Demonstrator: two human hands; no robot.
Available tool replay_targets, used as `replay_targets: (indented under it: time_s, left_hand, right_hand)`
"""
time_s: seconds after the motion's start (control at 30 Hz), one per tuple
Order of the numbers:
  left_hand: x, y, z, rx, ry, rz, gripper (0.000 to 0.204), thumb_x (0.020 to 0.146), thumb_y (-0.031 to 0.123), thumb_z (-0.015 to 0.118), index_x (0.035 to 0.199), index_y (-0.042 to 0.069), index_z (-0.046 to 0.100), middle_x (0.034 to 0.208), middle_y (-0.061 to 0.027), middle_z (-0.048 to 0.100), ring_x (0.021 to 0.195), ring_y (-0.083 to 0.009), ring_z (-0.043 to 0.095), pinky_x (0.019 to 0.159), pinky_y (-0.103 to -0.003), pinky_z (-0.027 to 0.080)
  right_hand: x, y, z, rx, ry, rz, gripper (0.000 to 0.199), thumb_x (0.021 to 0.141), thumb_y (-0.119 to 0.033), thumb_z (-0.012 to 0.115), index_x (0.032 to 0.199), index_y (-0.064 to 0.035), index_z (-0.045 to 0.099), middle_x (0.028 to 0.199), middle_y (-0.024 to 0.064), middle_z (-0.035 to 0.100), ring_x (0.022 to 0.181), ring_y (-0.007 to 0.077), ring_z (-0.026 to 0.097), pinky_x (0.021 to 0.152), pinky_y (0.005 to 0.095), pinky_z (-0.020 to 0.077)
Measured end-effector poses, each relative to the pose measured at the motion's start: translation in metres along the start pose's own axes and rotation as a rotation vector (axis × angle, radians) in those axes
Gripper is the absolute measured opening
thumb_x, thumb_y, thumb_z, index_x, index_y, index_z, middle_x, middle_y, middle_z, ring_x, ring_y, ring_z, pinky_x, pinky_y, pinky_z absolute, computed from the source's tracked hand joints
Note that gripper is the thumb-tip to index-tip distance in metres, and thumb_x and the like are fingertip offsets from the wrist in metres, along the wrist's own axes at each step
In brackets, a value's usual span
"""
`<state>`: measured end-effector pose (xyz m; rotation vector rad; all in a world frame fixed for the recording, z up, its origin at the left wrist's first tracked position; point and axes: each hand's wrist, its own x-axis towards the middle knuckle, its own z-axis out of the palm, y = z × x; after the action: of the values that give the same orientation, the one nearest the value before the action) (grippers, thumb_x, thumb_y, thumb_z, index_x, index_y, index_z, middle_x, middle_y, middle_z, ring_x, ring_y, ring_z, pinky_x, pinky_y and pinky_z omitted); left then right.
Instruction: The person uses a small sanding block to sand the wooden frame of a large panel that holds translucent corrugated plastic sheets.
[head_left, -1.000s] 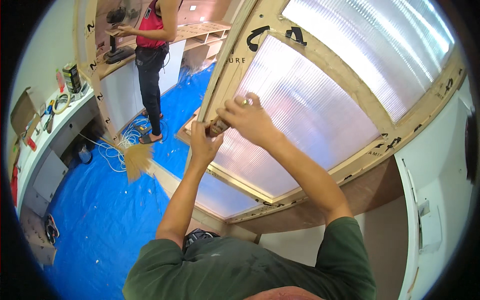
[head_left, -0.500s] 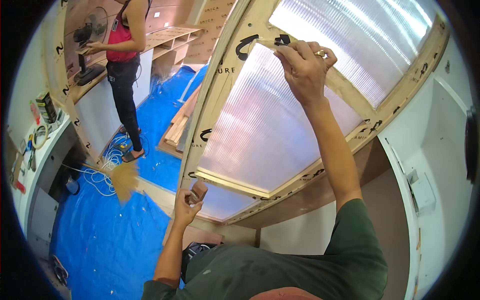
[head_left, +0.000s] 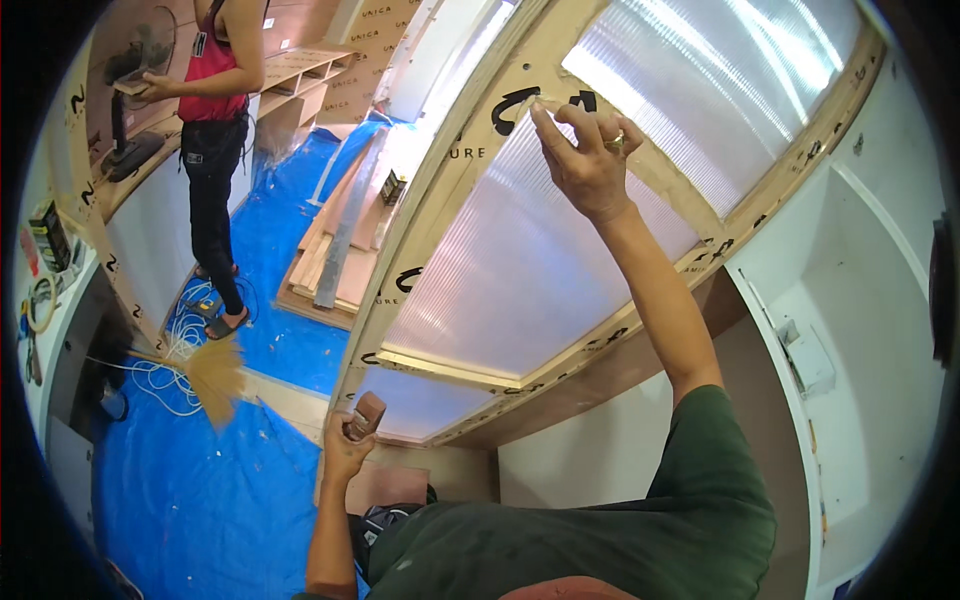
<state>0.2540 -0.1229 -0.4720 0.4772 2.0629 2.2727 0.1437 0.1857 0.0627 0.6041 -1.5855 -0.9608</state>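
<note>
A small reddish-brown block (head_left: pixel 367 412) is gripped in my left hand (head_left: pixel 346 448), low beside the lower left part of a wooden-framed panel door. My right hand (head_left: pixel 592 170) is raised to the frame (head_left: pixel 440 190), at the top left corner of a ribbed translucent panel (head_left: pixel 520 270). One of its fingertips touches the wood there, while the other digits are bent and apart. Nothing shows between them. A ring sits on one finger. Black marks are printed along the wood. Above is a second ribbed panel (head_left: pixel 720 90), and below a smaller translucent one (head_left: pixel 425 400).
Another person (head_left: pixel 215 110) stands at the left, holding a flat piece. Boards (head_left: pixel 325 235) lie stacked on blue sheeting (head_left: pixel 200 490). A broom (head_left: pixel 213 380) and white cable (head_left: pixel 180 345) are on the floor. White shelving (head_left: pixel 880 330) stands at the right, and a cluttered counter (head_left: pixel 60 300) at the left.
My right hand has slid left along the frame to the panel's corner, its fingers opening from a pinch. My left hand still holds the block. The view has shifted, revealing more of the boards.
</note>
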Motion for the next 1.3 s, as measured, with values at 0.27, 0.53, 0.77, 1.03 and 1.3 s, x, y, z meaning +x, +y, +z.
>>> replay_targets:
  time_s: [0.27,0.53,0.77,1.03,1.3]
  left_hand:
    - [0.011,-0.012,-0.027,0.055,-0.006,-0.040,0.047,0.067,-0.004,0.087,0.099,0.005,0.054,0.096,-0.0075,0.052,0.079,-0.0182,0.055,0.071,-0.034,0.049]
    - [0.014,-0.027,-0.042,0.002,-0.030,-0.146,0.048,0.065,-0.005,0.087,0.098,0.004,0.053,0.098,-0.0099,0.053,0.081,-0.0210,0.057,0.072,-0.034,0.048]
    - [0.003,-0.061,-0.045,0.034,-0.032,-0.139,0.051,0.066,-0.004,0.086,0.102,0.006,0.051,0.095,-0.0063,0.052,0.079,-0.0178,0.055,0.072,-0.033,0.048]
    - [0.000,-0.064,-0.051,0.011,-0.027,-0.250,0.049,0.067,-0.001,0.086,0.102,0.005,0.053,0.096,-0.0069,0.054,0.082,-0.0184,0.056,0.074,-0.034,0.049]
    - [0.010,-0.034,-0.061,0.089,-0.017,-0.115,0.043,0.069,-0.002,0.085,0.102,0.002,0.056,0.101,-0.0109,0.055,0.087,-0.0229,0.061,0.076,-0.035,0.051]
  right_hand:
    - [0.004,-0.010,-0.005,0.042,-0.074,0.040,0.053,0.084,-0.022,0.084,0.135,-0.0268,0.071,0.109,-0.0066,0.054,0.104,0.0127,0.046,0.102,0.0419,0.0260]
    - [-0.006,-0.025,-0.009,0.032,-0.143,0.057,0.065,0.073,-0.026,0.091,0.136,-0.0267,0.072,0.111,-0.0034,0.051,0.110,0.0153,0.045,0.102,0.0419,0.0238]
    - [0.003,-0.031,-0.017,0.068,-0.207,0.045,0.054,0.083,-0.026,0.087,0.136,-0.0237,0.074,0.117,-0.0002,0.054,0.108,0.0168,0.045,0.095,0.0422,0.0234]
    - [0.011,-0.020,-0.024,0.130,-0.183,0.116,0.057,0.083,-0.023,0.084,0.137,-0.0173,0.070,0.118,-0.0015,0.061,0.107,0.0153,0.047,0.102,0.0412,0.0228]
    - [0.001,-0.019,-0.025,-0.021,-0.270,0.090,0.051,0.089,-0.034,0.081,0.137,-0.0196,0.071,0.131,0.0003,0.055,0.119,0.0158,0.044,0.108,0.0462,0.0188]
